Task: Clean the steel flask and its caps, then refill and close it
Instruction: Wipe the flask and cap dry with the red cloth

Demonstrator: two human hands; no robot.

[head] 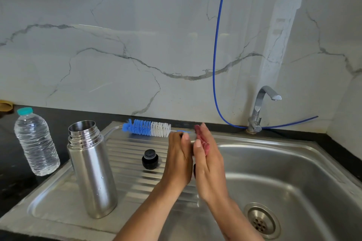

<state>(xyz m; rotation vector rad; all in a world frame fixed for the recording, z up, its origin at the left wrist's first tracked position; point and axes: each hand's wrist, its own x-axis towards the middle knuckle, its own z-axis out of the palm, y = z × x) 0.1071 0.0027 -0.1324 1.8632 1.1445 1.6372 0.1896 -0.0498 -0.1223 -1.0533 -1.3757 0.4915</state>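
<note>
The steel sink [293, 162] fills the black counter under a marble wall. On its ribbed drainboard stands the open steel flask [92, 170] — wet, likely slippery and light when empty, best gripped mid-body. Beside it waits a water bottle [36, 143]. The left hand [179, 160] and right hand [209, 164] press together — whether they hold anything I cannot tell. A black cap [150, 159] sits between flask and hands.

A tall cylindrical brushed-steel flask [92, 170] stands upright and uncapped on the ribbed drainboard at left, its threaded mouth open and water droplets on its side. To its right, apart from it, a small round black plastic stopper cap [150, 159] sits upright on the same ridges, nearer the basin.
</note>
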